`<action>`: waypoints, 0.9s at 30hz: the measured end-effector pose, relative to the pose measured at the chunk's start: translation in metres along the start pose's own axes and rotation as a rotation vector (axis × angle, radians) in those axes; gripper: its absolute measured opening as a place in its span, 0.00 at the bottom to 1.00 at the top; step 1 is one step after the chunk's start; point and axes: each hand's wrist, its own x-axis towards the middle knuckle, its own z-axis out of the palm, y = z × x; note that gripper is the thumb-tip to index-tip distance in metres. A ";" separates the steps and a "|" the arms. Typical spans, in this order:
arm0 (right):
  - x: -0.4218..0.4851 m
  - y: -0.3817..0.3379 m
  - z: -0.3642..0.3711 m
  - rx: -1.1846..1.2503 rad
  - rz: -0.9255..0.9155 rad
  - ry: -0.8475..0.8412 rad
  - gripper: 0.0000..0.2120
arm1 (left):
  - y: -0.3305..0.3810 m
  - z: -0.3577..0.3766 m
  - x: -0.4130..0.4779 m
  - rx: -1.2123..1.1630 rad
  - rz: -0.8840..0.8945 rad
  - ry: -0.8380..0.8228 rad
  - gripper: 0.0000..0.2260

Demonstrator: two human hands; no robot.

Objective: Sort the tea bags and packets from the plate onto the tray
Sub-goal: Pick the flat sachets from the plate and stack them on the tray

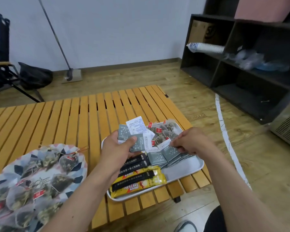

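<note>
A patterned plate (79,166) at the lower left carries several mesh pyramid tea bags (67,162) with red tags. To its right lies a white tray (184,173). Its far end holds tea bags (166,131), its middle holds grey-and-white packets (157,158), and its near end holds black and yellow Nescafe sticks (139,183). My left hand (119,148) hovers over the tray, shut on a fan of grey and white packets (136,136). My right hand (189,141) pinches a grey packet (171,152) at the row on the tray.
Both stand on a low slatted wooden table (65,118). A dark shelf unit (241,64) stands at the right, a mop (70,72) leans on the far wall, and a folding chair (3,64) and black bag (35,76) sit at the left. My shoe (186,226) shows below.
</note>
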 end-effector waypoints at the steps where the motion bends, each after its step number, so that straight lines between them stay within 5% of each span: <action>1: -0.001 -0.001 0.002 -0.029 0.006 -0.003 0.09 | -0.001 -0.001 0.000 0.003 0.003 0.002 0.08; 13: 0.007 0.001 0.011 -0.229 -0.015 0.108 0.17 | -0.002 -0.001 -0.001 -0.010 -0.014 -0.018 0.09; 16: -0.006 -0.004 0.007 -0.030 -0.201 0.146 0.11 | -0.002 0.000 0.000 -0.021 -0.025 -0.031 0.09; 21: -0.041 -0.018 0.018 0.175 -0.364 -0.160 0.17 | -0.002 0.003 -0.001 -0.047 -0.016 -0.037 0.10; 27: -0.034 -0.017 0.030 0.233 -0.390 -0.250 0.17 | -0.001 0.004 -0.003 -0.014 -0.018 -0.056 0.12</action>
